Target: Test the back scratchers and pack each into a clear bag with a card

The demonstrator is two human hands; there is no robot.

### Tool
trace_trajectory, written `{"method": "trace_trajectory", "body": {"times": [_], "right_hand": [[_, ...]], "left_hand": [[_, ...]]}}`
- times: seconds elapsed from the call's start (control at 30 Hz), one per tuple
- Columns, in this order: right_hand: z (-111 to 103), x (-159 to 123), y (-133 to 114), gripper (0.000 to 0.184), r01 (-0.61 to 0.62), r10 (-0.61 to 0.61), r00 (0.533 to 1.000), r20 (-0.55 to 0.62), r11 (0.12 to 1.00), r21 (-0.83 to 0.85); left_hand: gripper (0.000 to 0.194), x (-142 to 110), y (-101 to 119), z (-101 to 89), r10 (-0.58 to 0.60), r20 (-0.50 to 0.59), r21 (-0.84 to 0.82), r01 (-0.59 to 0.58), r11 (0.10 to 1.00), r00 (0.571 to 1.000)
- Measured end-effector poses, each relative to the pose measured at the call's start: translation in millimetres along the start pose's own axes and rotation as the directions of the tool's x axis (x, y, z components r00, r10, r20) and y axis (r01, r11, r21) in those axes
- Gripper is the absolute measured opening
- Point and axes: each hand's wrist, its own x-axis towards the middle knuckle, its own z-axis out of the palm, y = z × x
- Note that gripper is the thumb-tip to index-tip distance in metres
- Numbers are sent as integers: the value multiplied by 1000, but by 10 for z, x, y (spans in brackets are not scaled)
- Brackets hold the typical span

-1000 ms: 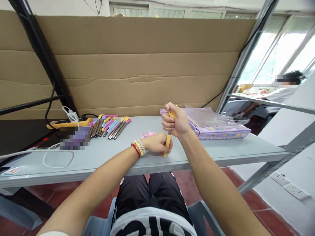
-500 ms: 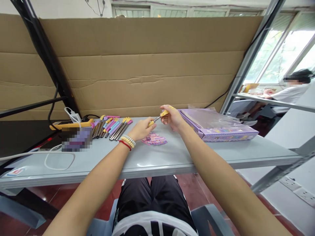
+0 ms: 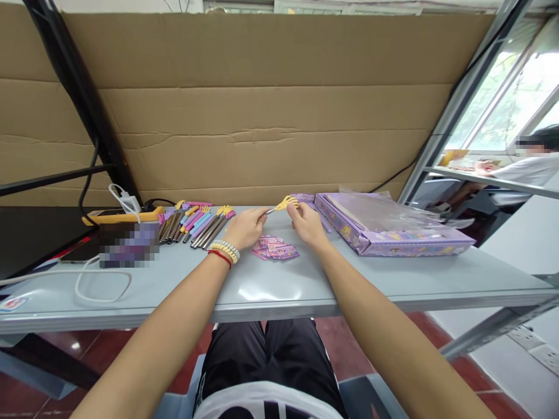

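My left hand (image 3: 246, 227) is closed round the handle of a small telescopic stick with a yellow hand-shaped tip (image 3: 286, 203). The stick lies nearly level above the grey table (image 3: 279, 279). My right hand (image 3: 307, 224) pinches it just below the yellow tip. Under both hands lies a small heap of pink and purple cards (image 3: 275, 248). My left wrist wears several bracelets (image 3: 223, 251).
A row of several similar sticks with coloured handles (image 3: 196, 222) lies at the left, beside a yellow power strip (image 3: 124, 217) and a white cable (image 3: 101, 285). A flat purple box (image 3: 384, 228) sits at the right. Cardboard lines the back. Another person sits far right (image 3: 528, 166).
The stick went from upright, gripped in both fists near the table's front edge, to nearly level farther back. My hands moved apart along it, and the cards came into view.
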Motion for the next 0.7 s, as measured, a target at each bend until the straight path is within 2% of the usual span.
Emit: {"method": "trace_trajectory", "body": {"times": [0.17,0.3,0.4,0.5,0.63,0.7], "right_hand": [[3,-21,1,32,78,-96,992,-79,975,-207],[-191,111,-73,27,91,-172,963,-207,933,-349],[-536,317,-140,28,49,-192,945,-266,884,-465],[-1014,545,-121,19,-121,-126,933,-338,772,-624],[-1691,724,118,12,-291,51,947,-316,548,-785],[-1963,742,312,6,-335,106,939,-327,492,-804]], "left_hand": [[36,10,-80,-83,-166,-5,59,166,984,986],[41,23,-142,-123,-272,-11,38,273,961,962],[43,32,-163,-125,-344,-8,3,344,939,939],[45,33,-156,-104,-381,-6,-27,380,924,925],[47,22,-133,-65,-385,4,-19,385,923,923],[47,16,-127,-53,-381,12,-16,382,924,924]]}}
